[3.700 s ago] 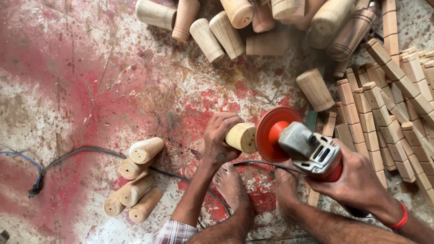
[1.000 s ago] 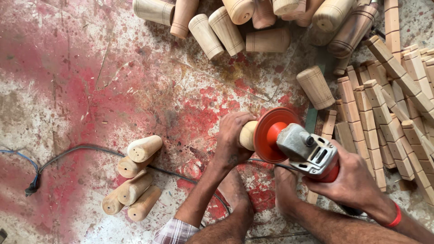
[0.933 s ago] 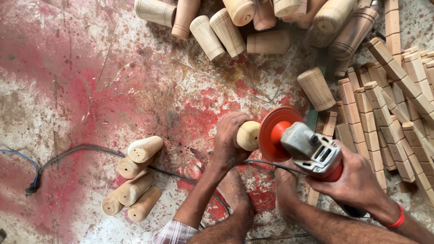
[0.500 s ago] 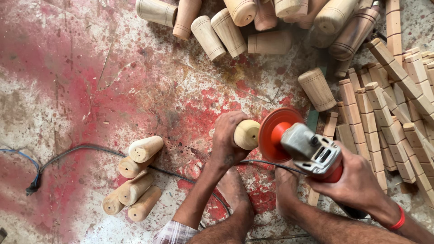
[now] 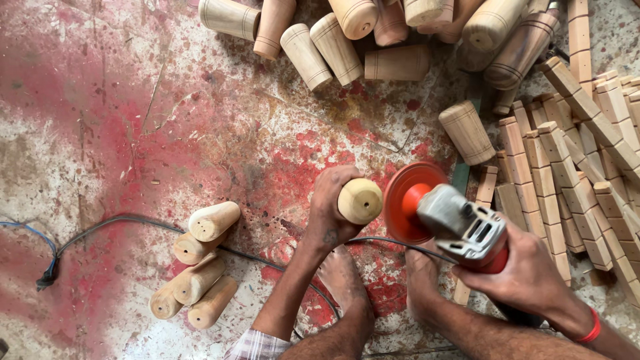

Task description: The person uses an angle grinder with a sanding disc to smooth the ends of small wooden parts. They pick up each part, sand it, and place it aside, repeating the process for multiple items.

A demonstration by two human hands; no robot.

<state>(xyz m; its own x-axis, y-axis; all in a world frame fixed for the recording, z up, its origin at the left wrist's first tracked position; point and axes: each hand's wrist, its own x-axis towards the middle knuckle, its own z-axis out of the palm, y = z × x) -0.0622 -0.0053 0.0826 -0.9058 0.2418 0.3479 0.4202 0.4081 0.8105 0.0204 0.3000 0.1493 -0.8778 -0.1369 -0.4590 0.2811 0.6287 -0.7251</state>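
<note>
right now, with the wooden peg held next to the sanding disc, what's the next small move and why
Probably ease the rounded pale wooden peg, gripped in the left hand, sideways onto the red sanding disc of the grey angle grinder held by the right hand. A narrow gap shows between peg and disc, so they look apart.

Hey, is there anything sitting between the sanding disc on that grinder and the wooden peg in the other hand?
Nothing visible. The left hand holds the wooden peg end-on beside the orange disc of the grinder, gripped by the right hand. Only a narrow open gap separates peg and disc.
</note>
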